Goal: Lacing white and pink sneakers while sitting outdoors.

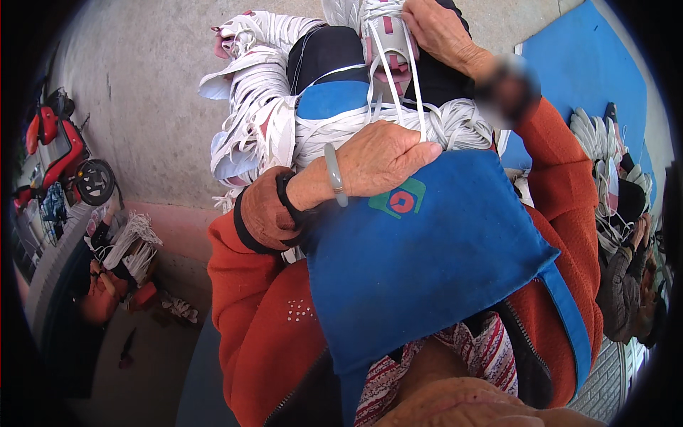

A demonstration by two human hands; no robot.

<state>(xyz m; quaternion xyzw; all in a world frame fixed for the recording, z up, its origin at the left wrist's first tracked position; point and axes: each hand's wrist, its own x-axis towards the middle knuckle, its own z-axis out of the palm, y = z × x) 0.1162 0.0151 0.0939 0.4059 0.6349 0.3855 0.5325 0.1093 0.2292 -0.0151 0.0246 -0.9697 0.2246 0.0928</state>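
My left hand (383, 159), with a pale bangle on its wrist, is closed on a white shoelace (418, 85) above my blue apron (427, 263). Two lace strands run up from it to a white and pink shoe upper (389, 35) lying over my dark-trousered lap. At that upper's right edge, my right hand (442, 30) grips it with bent fingers; the fingertips are partly hidden. A thick bundle of loose white laces (462, 127) stretches across my lap below the upper. To the left, a curved row of laced white uppers (256, 92) is stacked closely.
A blue mat (583, 64) lies at the right. Another person (629, 277) sits there with more white uppers and laces. At far left are a red scooter (67, 156) and a person in orange (103, 295) beside a lace bundle (139, 245).
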